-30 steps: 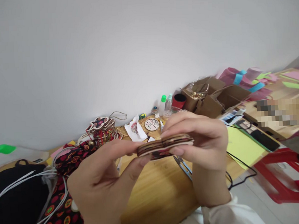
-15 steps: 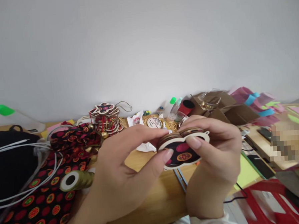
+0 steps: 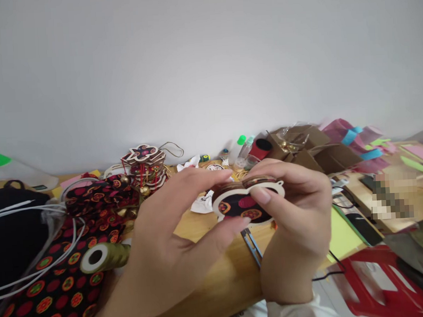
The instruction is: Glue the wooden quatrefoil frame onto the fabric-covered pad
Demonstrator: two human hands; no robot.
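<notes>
At centre frame, both hands pinch a stack [image 3: 247,199] of wooden, fabric-faced cutouts above the table [image 3: 218,281]. Left hand [image 3: 173,236] grips it from the left, thumb under the lower edge and fingers over the top. Right hand [image 3: 295,211] clamps it from the right, thumb on the patterned face. How many pieces the stack has is hard to tell. Scissors [image 3: 252,246] lie on the table just below it. Lower left, a spool [image 3: 103,257] rests on patterned cloth [image 3: 62,294]. Left of centre stands a pile [image 3: 146,169] of similar cutouts; upper right, brown boxes [image 3: 313,148].
</notes>
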